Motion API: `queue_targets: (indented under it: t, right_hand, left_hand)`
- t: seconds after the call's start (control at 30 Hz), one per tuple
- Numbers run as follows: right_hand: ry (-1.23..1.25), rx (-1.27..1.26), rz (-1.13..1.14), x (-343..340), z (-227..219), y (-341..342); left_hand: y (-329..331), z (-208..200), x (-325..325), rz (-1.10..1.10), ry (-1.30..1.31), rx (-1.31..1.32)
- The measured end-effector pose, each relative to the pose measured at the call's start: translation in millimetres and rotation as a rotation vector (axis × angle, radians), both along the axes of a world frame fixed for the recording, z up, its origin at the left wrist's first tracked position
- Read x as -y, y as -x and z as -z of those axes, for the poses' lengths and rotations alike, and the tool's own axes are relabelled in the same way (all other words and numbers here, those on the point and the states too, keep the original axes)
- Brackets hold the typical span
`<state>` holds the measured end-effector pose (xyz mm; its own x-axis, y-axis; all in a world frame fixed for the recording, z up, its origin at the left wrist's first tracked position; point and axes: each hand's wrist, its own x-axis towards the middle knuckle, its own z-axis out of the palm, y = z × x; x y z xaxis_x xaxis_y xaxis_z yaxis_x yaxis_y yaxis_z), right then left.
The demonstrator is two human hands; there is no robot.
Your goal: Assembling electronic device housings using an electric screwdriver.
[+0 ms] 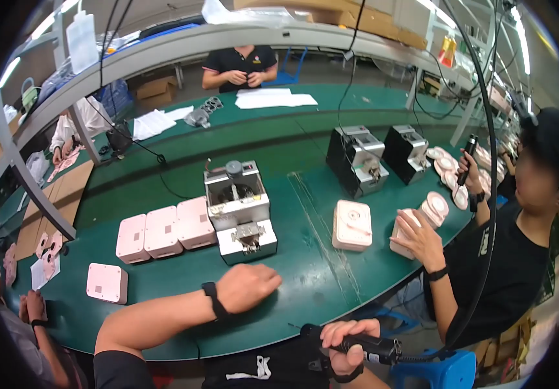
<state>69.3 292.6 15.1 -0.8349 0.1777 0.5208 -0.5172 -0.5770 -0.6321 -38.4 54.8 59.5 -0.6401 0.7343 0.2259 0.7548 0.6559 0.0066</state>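
My left hand (247,288) is closed, with its fingers curled under, just above the green table in front of a screw feeder (239,214). What it holds, if anything, is hidden. At the table's near edge my right hand (347,343) grips a black electric screwdriver (382,349), its thin bit pointing left and its cord running off to the right. Three pink square housings (164,228) stand in a row left of the feeder. Another pink housing (107,282) sits apart, nearer to me on the left.
On the right a co-worker (506,246) holds a screwdriver (468,159) and touches a pink housing (404,235). Another pink housing (352,225) stands between us. Two more black feeders (357,159) stand behind it. Cables hang from the overhead shelf (279,35). Other people sit across and at left.
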Motion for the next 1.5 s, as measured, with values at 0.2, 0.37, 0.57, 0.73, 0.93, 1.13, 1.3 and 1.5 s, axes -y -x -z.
queue_targets:
  t: [0.2,0.37,0.57,0.73,0.93,1.13,1.3,1.5]
  right_hand:
    - [-0.039,0.016,0.014,8.9,-9.1,-0.2]
    - [-0.100,0.021,-0.001,18.1,-2.7,-3.5]
    - [-0.075,-0.012,-0.032,1.5,-14.4,-5.9]
    - [-0.043,0.034,-0.084,13.1,-10.3,19.1]
    - [-0.065,0.138,-0.221,13.0,-25.0,38.6]
    - [-0.460,0.145,-0.190,32.2,-41.6,38.7]
    - [-0.705,0.021,-0.093,34.0,-54.3,36.8]
    - [-0.309,0.185,-0.135,43.7,-34.8,33.4]
  left_hand:
    - [55.4,-94.6,40.2,-0.241,-0.597,-0.390]
    - [73.7,-85.8,69.3,-0.333,-0.594,-0.364]
    - [12.7,-65.5,131.6,-0.552,-0.740,-0.298]
    - [-122.8,-21.8,300.2,-1.190,-0.314,-0.191]
    - [-180.7,67.6,383.3,-1.117,-0.432,0.093]
    - [-167.8,-11.7,213.3,-1.229,-0.349,0.124]
    - [-131.6,-14.8,139.3,-0.966,-0.333,0.204]
    - [-116.2,-28.4,97.5,-0.498,-0.431,0.339]
